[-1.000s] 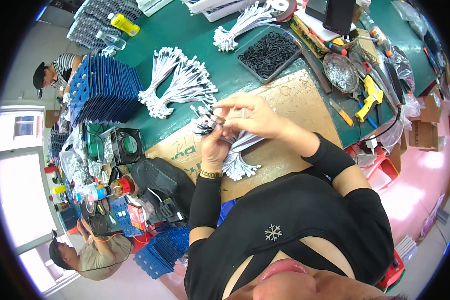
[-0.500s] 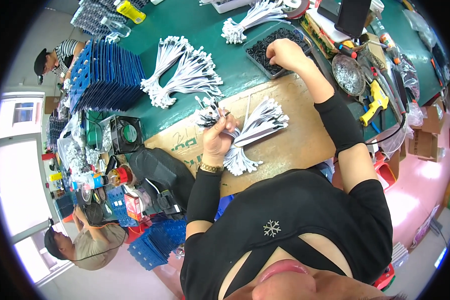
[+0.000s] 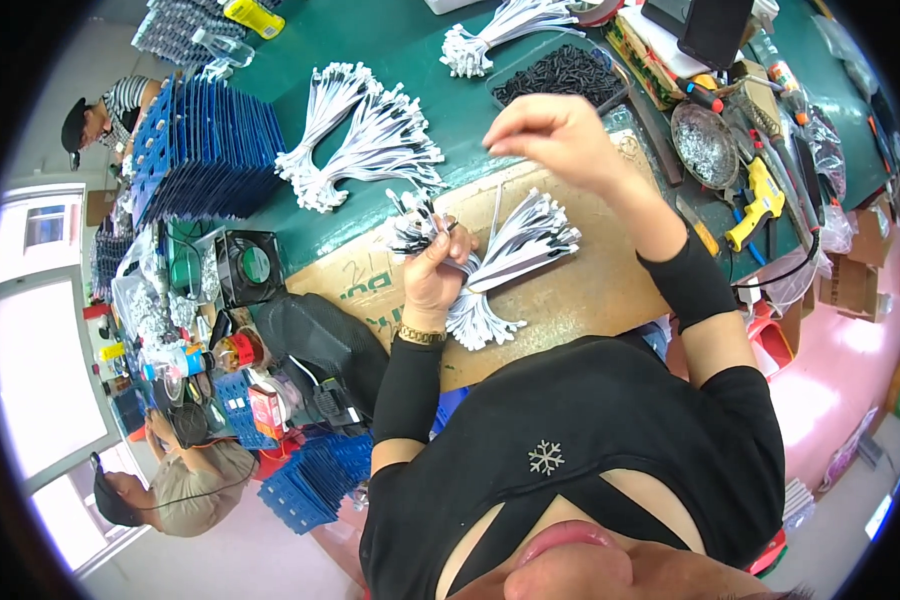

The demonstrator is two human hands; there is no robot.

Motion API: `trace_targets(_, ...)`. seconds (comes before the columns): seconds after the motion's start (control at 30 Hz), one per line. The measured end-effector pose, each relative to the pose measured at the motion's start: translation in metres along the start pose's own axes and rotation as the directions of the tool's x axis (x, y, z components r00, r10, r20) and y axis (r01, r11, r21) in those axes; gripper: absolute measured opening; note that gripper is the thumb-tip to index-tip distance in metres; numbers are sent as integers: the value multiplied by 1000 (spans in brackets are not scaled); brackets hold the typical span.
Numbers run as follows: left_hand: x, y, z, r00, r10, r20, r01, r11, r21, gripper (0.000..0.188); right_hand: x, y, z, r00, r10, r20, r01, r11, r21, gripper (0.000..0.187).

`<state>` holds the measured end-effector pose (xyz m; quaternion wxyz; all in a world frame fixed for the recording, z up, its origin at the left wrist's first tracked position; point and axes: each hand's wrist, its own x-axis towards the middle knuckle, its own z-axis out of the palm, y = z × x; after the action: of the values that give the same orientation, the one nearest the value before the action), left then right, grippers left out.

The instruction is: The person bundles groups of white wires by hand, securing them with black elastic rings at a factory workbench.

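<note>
My left hand [image 3: 435, 275] is closed around a bundle of short white cables [image 3: 410, 222], whose ends with black and white tips stick out above the fist. Over the far edge of the brown board, my right hand [image 3: 555, 140] hangs in the air with its fingers drawn together; whatever is between the fingertips is too small to make out. Just beyond it stands a clear bin [image 3: 497, 103] of small black pieces [image 3: 560, 78]. A tied bunch of white cables [image 3: 525, 245] lies on the board, right beside my left hand.
The brown board [image 3: 610, 270] lies on a green table [image 3: 390, 40]. More white cable bunches [image 3: 365, 130] lie at the back. Stacked blue panels [image 3: 210, 145] stand left. A metal dish [image 3: 705, 147] and a yellow glue gun [image 3: 755, 205] are at right. Two people work at left.
My right hand has come out of the bin of black pieces and moved nearer and slightly left, toward my left hand. The left hand keeps its hold on the cables.
</note>
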<state>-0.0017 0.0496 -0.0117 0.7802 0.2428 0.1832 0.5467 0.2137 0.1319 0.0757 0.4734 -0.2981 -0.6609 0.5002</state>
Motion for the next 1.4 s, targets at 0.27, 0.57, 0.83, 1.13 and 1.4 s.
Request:
trace_targets(0.27, 2, 0, 4, 999, 17, -37, -17, 1000, 5, 16, -14, -21, 43, 969, -244, 37, 247, 960, -130, 16)
trace_targets(0.57, -2, 2, 5, 996, 12, -88, -11, 1000, 5, 16, -19, -32, 53, 1000, -9, -26, 3, 971, -238, 44)
trace_targets(0.83, 0, 1, 6, 994, 4, -113, -6, 1000, -17, 18, -14, -32, 54, 994, -112, -1, 102, 916, -389, 60)
trace_targets(1.13, -1, 2, 5, 995, 3, -99, -4, 1000, -16, 18, -15, -39, 53, 998, -67, -4, 60, 914, -400, 71)
trace_targets(1.4, 0, 2, 5, 996, 2, -87, -2, 1000, -10, 19, -17, -38, 52, 1000, -17, 25, 27, 876, -482, 70)
